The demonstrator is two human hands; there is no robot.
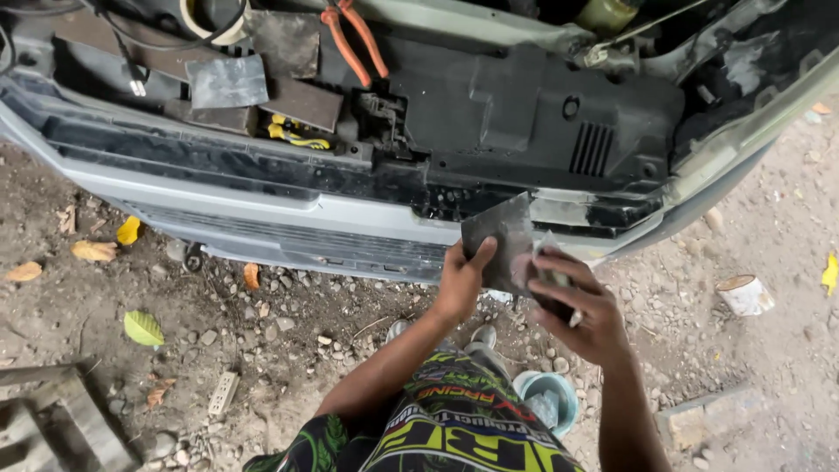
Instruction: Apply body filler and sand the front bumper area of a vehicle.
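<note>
My left hand grips a dark grey flat sheet, like a sanding sheet or mixing plate, holding it up in front of the grey car bumper. My right hand is closed on a small flat tool or scraper whose pale edge touches the sheet's lower right part, where a pinkish smear shows. Both hands hover just below the bumper's right section, above the gravel ground.
Orange-handled pliers, a tape roll, a yellow tool and more dark sheets lie on the engine-bay panel. A light blue tub stands by my feet; a small white can lies right. Concrete block lower left.
</note>
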